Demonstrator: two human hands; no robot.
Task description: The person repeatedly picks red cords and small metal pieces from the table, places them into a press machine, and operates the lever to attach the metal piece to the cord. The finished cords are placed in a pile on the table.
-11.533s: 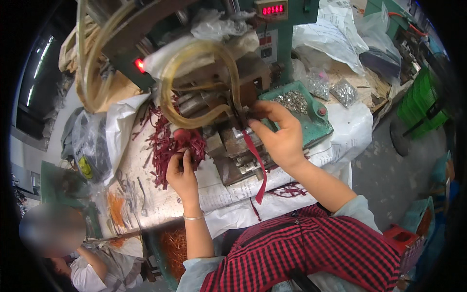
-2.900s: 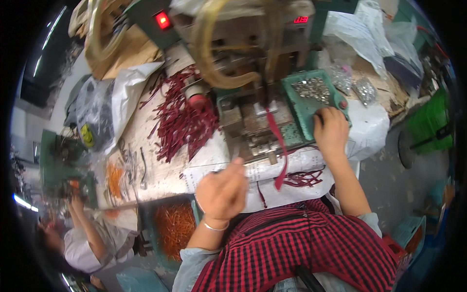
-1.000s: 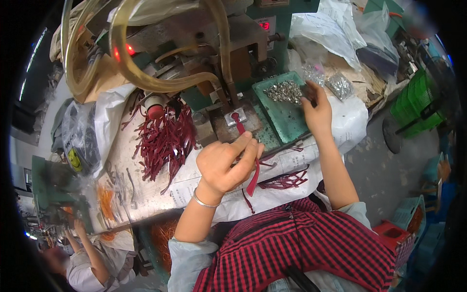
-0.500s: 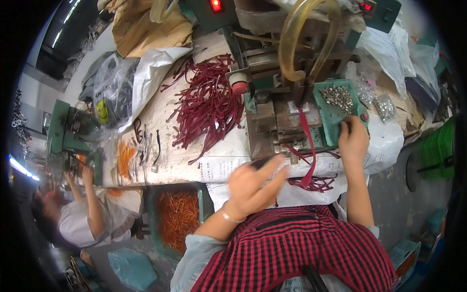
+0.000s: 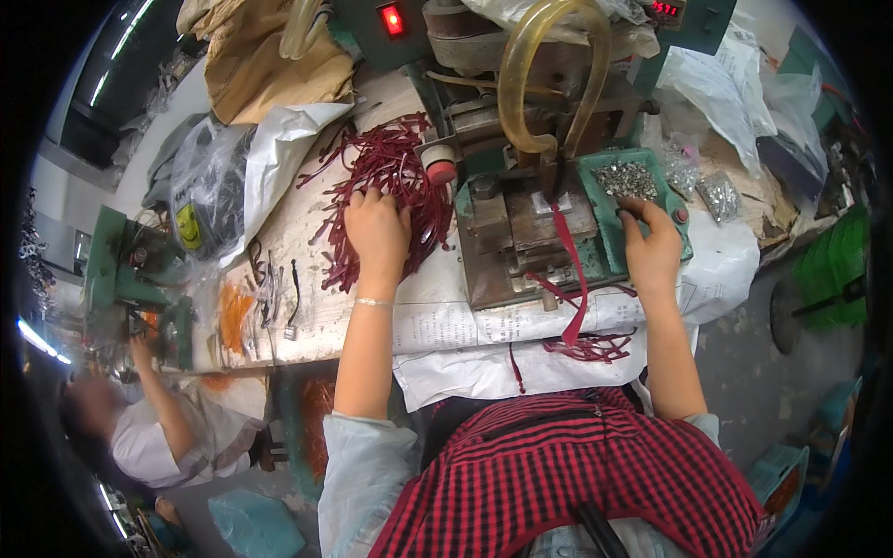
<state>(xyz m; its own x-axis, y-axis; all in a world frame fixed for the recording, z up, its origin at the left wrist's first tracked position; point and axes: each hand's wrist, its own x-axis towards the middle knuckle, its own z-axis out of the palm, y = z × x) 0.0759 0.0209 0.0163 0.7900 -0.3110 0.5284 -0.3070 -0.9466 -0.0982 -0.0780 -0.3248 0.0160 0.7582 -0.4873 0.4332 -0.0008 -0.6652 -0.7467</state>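
Observation:
My left hand (image 5: 377, 234) rests on a heap of dark red straps (image 5: 426, 219) left of the press. Its thumb stands apart from the fingers, whose tips reach down among the straps. My right hand (image 5: 651, 244) is over the green tray (image 5: 609, 244), just below a pile of small silvery metal pieces (image 5: 625, 179). Its thumb and forefinger are curled into a pinch; whatever is between them is too small to make out. One dark red strap (image 5: 575, 270) hangs from under the tool of the bench press (image 5: 535, 228) toward me.
Several finished-looking red straps (image 5: 595, 347) lie on white paper (image 5: 446, 367) at the front edge. A clear hose (image 5: 510, 84) loops above the press. Bags of metal pieces (image 5: 718, 197) lie at the right. A co-worker (image 5: 167, 432) sits at another machine on the left.
My left hand has moved from the front edge up and left onto the strap heap. My right hand stays by the tray, nearer the metal pieces. The whole view has shifted slightly.

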